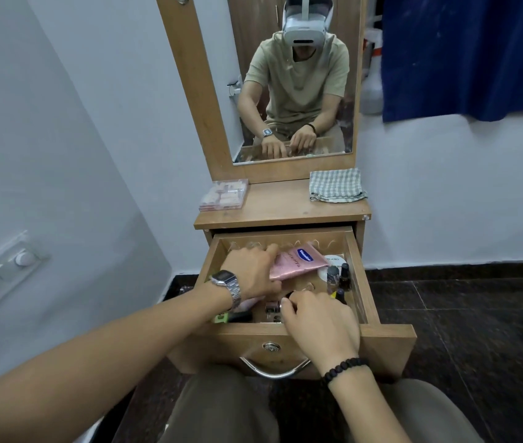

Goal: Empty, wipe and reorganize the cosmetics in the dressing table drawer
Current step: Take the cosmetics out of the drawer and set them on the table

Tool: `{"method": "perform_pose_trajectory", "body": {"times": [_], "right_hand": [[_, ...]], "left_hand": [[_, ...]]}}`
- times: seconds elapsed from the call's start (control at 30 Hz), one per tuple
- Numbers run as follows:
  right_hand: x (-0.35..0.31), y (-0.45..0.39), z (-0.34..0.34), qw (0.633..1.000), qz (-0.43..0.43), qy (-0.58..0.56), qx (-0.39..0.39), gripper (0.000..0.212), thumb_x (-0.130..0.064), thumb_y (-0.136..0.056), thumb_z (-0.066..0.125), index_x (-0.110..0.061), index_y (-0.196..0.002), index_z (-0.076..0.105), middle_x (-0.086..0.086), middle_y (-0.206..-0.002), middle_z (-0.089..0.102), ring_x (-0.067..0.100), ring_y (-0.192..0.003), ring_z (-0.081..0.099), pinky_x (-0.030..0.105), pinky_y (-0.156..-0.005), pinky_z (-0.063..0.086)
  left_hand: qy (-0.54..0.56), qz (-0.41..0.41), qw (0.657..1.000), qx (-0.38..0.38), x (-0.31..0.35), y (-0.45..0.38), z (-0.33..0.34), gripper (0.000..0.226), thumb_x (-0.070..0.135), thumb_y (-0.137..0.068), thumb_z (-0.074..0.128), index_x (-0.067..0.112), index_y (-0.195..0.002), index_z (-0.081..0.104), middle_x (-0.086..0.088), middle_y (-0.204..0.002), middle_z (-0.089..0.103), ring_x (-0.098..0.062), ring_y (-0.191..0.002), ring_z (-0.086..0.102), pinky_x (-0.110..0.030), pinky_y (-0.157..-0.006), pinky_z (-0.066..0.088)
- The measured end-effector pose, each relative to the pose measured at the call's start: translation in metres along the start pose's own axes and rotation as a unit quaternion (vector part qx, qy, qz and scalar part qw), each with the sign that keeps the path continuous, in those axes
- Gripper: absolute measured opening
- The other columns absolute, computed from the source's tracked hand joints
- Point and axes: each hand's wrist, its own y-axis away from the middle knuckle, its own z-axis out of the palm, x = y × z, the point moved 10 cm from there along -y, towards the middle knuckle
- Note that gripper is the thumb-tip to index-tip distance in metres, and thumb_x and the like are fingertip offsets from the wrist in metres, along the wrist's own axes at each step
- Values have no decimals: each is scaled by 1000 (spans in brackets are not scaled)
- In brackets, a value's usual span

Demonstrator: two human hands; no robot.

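Right hand curls among small bottles in the open drawer — left hand grips a pink tube; crowded upright bottles could topple.

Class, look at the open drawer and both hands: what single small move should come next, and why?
Probably lift the pink Vaseline tube out and set it on the wooden tabletop. The left hand already holds its end, the wooden drawer is still full of small bottles, and the folded checked cloth lies unused, so emptying comes before wiping.
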Motion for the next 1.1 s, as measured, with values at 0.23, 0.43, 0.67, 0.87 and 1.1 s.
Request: {"method": "perform_pose_trajectory", "body": {"times": [0.23, 0.43, 0.67, 0.87, 1.1], "right_hand": [[0, 1, 0, 1000, 7, 5, -2, 40, -40, -98, 29, -24, -88, 65, -3, -75, 62, 17, -63, 49, 27, -45, 25], [0, 1, 1, 1000, 15, 8, -10, 40, -43, -98, 30, -24, -79, 59, -4, -75, 62, 16, -64, 57, 27, -47, 33], [-1, 0, 1, 999, 9, 5, -31, 40, -48, -97, 28, -25, -79, 56, -4, -76, 56, 17, -64, 49, 25, -46, 26], [-3, -2, 2, 999, 9, -8, -36, 40, -49, -97, 27, -24, -85, 57, -2, -88, 63, 19, -74, 60, 32, -62, 41], [-4, -3, 2, 999, 2, -16, -46, 39, -49, -98, 26, -25, -85, 55, -2, -90, 66, 20, -72, 54, 34, -58, 34]], "left_hand": [[-28, 3, 996, 86, -68, 23, -53, 57, 51, -73, 58, 32, -124, 42, 7, -115, 58, -18, -93, 60, -29, -71, 46], [-21, -51, 994, 95, -124, -25, -84, 55, 42, -84, 59, 30, -133, 38, 1, -129, 53, -25, -109, 56, -37, -82, 45], [-16, -71, 997, 27, -160, -90, -56, 53, 30, -88, 58, 31, -135, 34, 0, -133, 51, -25, -114, 51, -34, -75, 43], [-37, -76, 996, 32, -178, -116, -45, 45, 22, -92, 53, 33, -135, 45, 1, -131, 52, -25, -113, 50, -36, -78, 43], [-74, -83, 988, 109, -178, -120, -39, 47, 17, -93, 53, 26, -138, 43, -7, -129, 43, -28, -112, 45, -39, -80, 52]]}}
